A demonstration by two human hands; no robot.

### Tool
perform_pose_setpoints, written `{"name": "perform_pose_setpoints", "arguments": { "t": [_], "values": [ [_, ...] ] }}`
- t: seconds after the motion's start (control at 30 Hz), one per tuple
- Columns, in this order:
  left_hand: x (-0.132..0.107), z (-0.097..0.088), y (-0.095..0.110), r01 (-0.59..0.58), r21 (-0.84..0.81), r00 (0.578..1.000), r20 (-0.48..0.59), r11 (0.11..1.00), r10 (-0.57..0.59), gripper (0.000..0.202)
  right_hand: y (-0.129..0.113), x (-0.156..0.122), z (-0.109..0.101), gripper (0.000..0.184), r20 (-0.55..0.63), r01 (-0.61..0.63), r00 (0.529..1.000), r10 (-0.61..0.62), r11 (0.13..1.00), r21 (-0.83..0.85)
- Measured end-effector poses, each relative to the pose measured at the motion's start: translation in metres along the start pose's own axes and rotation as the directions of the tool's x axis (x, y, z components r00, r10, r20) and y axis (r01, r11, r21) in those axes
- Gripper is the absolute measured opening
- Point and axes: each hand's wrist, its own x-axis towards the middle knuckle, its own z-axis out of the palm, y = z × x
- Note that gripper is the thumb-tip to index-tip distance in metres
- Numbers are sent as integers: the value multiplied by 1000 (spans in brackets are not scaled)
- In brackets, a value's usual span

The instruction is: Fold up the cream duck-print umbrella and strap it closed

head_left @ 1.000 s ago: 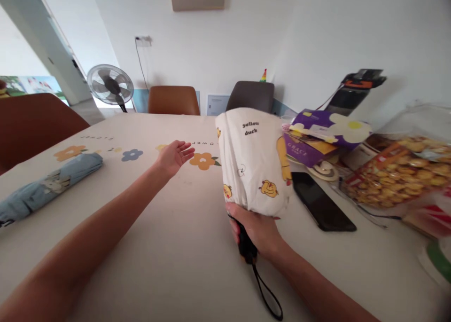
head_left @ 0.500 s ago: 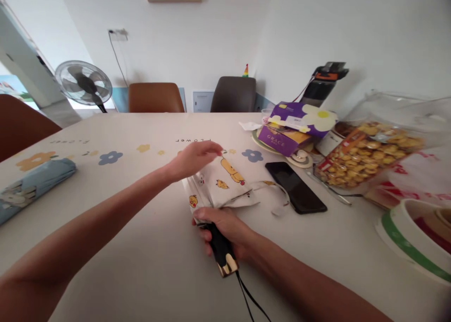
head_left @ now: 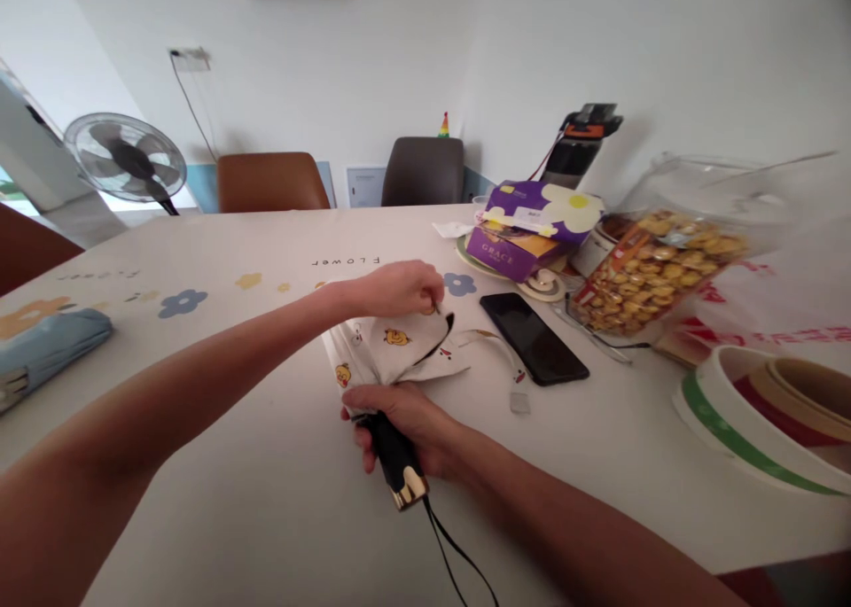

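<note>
A blue folded umbrella point(head_left: 41, 355) lies at the left edge of the worktop point(head_left: 266, 474). In the middle, the left hand point(head_left: 399, 288) pinches the cloth of the duck-print umbrella point(head_left: 389, 352), which lies flat on the worktop. The right hand point(head_left: 407, 416) is wrapped round its black handle point(head_left: 397, 461) at the near end. A phone point(head_left: 534, 337) lies just to the right.

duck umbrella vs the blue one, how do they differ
The duck umbrella is white with yellow prints; the blue umbrella is pale blue. The duck umbrella's fabric is loose and rumpled; the blue umbrella is wrapped in a neat bundle. The right hand grips the duck umbrella's black handle and the left hand pinches its fabric; the blue umbrella lies untouched. Both are collapsed and on the table.
</note>
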Motion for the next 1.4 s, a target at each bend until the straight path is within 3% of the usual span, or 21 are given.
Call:
{"name": "perform_pose_setpoints", "arguments": {
  "t": [0.07,0.17,0.23,0.33,0.43,0.57,0.63,0.7,0.73,0.83,0.9,0.97,1.1,1.2,1.3,1.4],
  "values": [
    [-14,-16,14,57,-142,986,-150,988,-79,20,1,2,-1,10,11,-6,1000,6,1000,-3],
    [-44,-37,29,86,-325,924,-327,942,-197,22,3,5,-4,11,33,0,999,0,1000,-1],
    [-71,-47,32,73,-242,881,-440,968,-176,20,3,4,-4,13,37,-18,999,19,1000,-17],
    [-116,-51,27,26,9,828,-561,1000,-16,13,1,0,-3,14,41,-42,998,43,998,-36],
    [-159,-43,22,113,78,724,-689,991,-28,16,1,-3,-1,9,51,3,999,-3,1000,-7],
    [-199,-28,22,291,97,680,-721,952,-135,20,1,-3,-2,16,89,114,989,-117,993,36],
    [-208,-22,20,312,88,707,-687,946,-169,20,1,-1,-4,24,98,92,990,-97,994,59],
    [-212,-19,14,270,28,741,-645,963,-189,15,-1,-1,-5,36,106,35,993,-45,995,90],
    [-212,-18,10,233,-36,738,-644,972,-200,13,-2,-1,-5,43,109,17,994,-29,995,103],
    [-212,-15,-3,149,-242,637,-718,959,-281,13,-6,-3,-4,52,91,22,995,-33,992,121],
    [-215,-15,-10,118,-256,591,-758,960,-275,12,-8,-4,-4,50,66,17,998,-24,993,114],
    [-221,-16,-15,119,-182,629,-747,976,-216,10,-9,-4,-4,46,49,22,998,-27,994,110],
    [-232,-21,-19,153,37,795,-598,988,-101,13,-11,-2,-9,35,22,44,999,-46,995,88],
    [-231,-25,-18,139,223,886,-462,965,-21,17,-11,-1,-13,27,-22,58,998,-58,998,32],
    [-227,-24,-20,164,333,920,-391,929,-22,17,-12,-1,-15,21,-47,95,994,-97,994,-54],
    [-227,-23,-23,221,276,950,-276,935,-143,21,-15,-5,-13,20,-82,74,993,-86,987,-141]
  ]
}}
